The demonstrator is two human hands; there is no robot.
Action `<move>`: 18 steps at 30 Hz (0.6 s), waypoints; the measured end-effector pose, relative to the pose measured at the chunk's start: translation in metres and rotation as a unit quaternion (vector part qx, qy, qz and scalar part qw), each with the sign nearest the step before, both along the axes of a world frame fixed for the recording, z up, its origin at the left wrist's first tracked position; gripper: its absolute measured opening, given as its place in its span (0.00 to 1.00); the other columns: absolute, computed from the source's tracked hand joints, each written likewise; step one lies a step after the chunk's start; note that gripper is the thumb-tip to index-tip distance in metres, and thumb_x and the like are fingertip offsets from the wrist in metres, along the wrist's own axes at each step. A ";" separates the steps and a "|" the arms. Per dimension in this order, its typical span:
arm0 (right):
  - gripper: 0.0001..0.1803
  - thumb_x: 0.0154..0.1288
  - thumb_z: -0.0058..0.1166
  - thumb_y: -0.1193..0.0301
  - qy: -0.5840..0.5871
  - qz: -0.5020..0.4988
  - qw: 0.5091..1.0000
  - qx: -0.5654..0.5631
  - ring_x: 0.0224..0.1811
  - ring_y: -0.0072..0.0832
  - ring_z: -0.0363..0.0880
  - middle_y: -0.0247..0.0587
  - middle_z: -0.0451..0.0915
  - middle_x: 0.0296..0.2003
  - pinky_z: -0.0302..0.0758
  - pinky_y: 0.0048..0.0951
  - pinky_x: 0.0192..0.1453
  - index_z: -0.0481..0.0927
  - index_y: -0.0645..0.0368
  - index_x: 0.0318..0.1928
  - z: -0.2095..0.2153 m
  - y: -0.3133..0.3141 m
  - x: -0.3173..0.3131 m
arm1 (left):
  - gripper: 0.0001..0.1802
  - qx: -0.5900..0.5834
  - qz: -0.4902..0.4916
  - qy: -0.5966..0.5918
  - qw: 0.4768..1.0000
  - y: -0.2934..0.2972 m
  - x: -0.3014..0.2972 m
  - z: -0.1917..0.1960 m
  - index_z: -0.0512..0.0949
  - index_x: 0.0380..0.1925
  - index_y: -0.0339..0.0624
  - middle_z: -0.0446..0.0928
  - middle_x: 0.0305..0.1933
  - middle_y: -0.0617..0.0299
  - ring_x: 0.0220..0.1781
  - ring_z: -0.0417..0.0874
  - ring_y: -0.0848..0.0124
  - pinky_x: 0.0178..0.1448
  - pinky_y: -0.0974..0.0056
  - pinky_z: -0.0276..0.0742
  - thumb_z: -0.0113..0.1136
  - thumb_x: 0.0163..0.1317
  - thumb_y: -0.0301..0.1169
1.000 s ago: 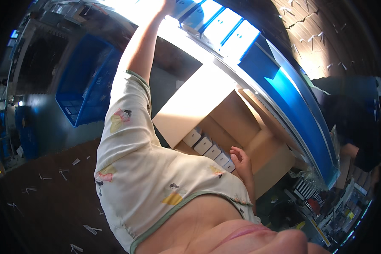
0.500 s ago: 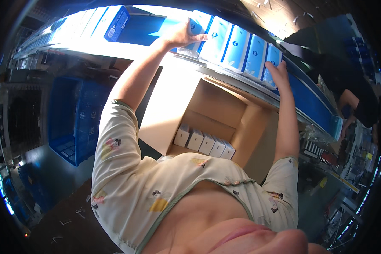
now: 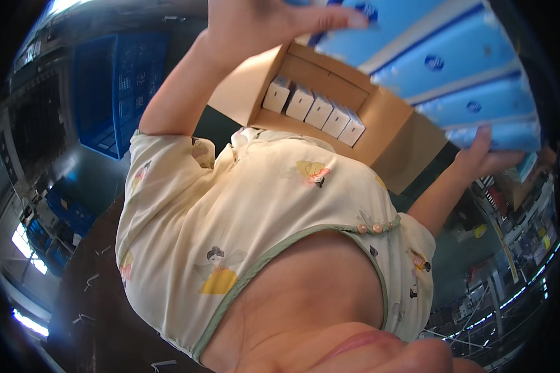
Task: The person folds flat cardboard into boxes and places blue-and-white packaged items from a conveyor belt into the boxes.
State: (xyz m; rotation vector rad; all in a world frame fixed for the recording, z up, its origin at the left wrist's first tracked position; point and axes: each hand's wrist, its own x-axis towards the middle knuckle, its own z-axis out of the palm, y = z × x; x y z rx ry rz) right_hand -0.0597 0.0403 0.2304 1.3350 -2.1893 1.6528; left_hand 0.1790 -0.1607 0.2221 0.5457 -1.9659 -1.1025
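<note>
A row of several light-blue, plastic-wrapped packs (image 3: 445,59), soft-looking like tissue packs, is held close in front of me at the upper right. My left hand (image 3: 267,28) presses against the row's left end, its thumb stretched over the nearest pack; the frame's upper edge cuts off its other fingers. At the right end, my right hand (image 3: 482,158) grips the last pack, thumb on the facing side. Below and behind the row stands an open cardboard box (image 3: 398,124), with several white-ended packs (image 3: 318,112) lined up inside.
A blue plastic crate (image 3: 96,93) stands at the left. Racks and equipment (image 3: 522,230) fill the right side. Small pale scraps (image 3: 90,283) lie on the dark floor at the lower left. The box's pale flap (image 3: 239,93) sticks out toward my left forearm.
The row of packs has come off the blue conveyor surface and much nearer to me, squeezed between both hands. The box now appears higher in the view, and the conveyor is out of sight.
</note>
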 end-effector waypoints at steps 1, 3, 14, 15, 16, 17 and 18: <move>0.38 0.50 0.57 0.67 -0.016 0.054 0.997 -0.055 0.50 0.39 0.68 0.59 0.63 0.50 0.65 0.35 0.54 0.52 0.74 0.56 -0.014 0.017 0.014 | 0.54 0.124 -0.020 -0.055 0.991 0.021 0.019 -0.014 0.48 0.57 0.35 0.74 0.40 0.44 0.40 0.80 0.56 0.42 0.62 0.79 0.71 0.37 0.49; 0.37 0.50 0.55 0.71 -0.081 -0.001 0.994 0.071 0.51 0.40 0.66 0.57 0.63 0.50 0.64 0.37 0.55 0.52 0.72 0.57 -0.049 0.062 0.030 | 0.58 0.008 0.006 -0.172 0.985 0.055 0.036 -0.028 0.45 0.59 0.37 0.75 0.39 0.45 0.38 0.81 0.55 0.42 0.62 0.79 0.73 0.35 0.45; 0.50 0.53 0.36 0.37 -0.154 0.035 0.611 0.775 0.59 0.50 0.61 0.61 0.57 0.59 0.61 0.38 0.60 0.47 0.64 0.64 -0.316 0.031 0.045 | 0.47 0.149 -0.087 -0.752 0.636 0.063 -0.023 -0.300 0.52 0.62 0.39 0.65 0.57 0.46 0.53 0.73 0.55 0.55 0.57 0.68 0.45 0.51 0.63; 0.50 0.53 0.35 0.36 -0.162 0.072 0.586 0.790 0.60 0.50 0.59 0.58 0.56 0.60 0.59 0.38 0.62 0.48 0.63 0.64 -0.356 0.028 0.029 | 0.44 0.139 -0.190 -0.776 0.586 0.040 -0.038 -0.315 0.56 0.61 0.40 0.64 0.58 0.49 0.54 0.71 0.56 0.56 0.57 0.66 0.43 0.53 0.62; 0.49 0.53 0.33 0.35 -0.156 0.120 0.551 0.811 0.61 0.50 0.58 0.55 0.55 0.61 0.57 0.38 0.63 0.50 0.61 0.64 -0.378 0.034 0.020 | 0.41 0.147 -0.287 -0.785 0.529 0.041 -0.042 -0.326 0.59 0.60 0.41 0.63 0.60 0.51 0.56 0.70 0.56 0.58 0.57 0.65 0.41 0.55 0.61; 0.47 0.54 0.32 0.36 -0.165 0.133 0.570 0.794 0.62 0.49 0.56 0.52 0.55 0.62 0.55 0.38 0.63 0.51 0.59 0.64 -0.382 0.036 0.021 | 0.39 0.155 -0.283 -0.764 0.559 0.047 -0.045 -0.336 0.62 0.58 0.42 0.62 0.61 0.52 0.58 0.68 0.57 0.60 0.57 0.63 0.39 0.56 0.60; 0.45 0.56 0.31 0.37 -0.169 0.146 0.598 0.770 0.63 0.47 0.55 0.49 0.54 0.63 0.54 0.38 0.64 0.52 0.56 0.64 -0.379 0.020 0.019 | 0.36 0.157 -0.268 -0.744 0.592 0.044 -0.048 -0.346 0.65 0.56 0.43 0.62 0.61 0.53 0.60 0.65 0.57 0.61 0.57 0.60 0.37 0.58 0.59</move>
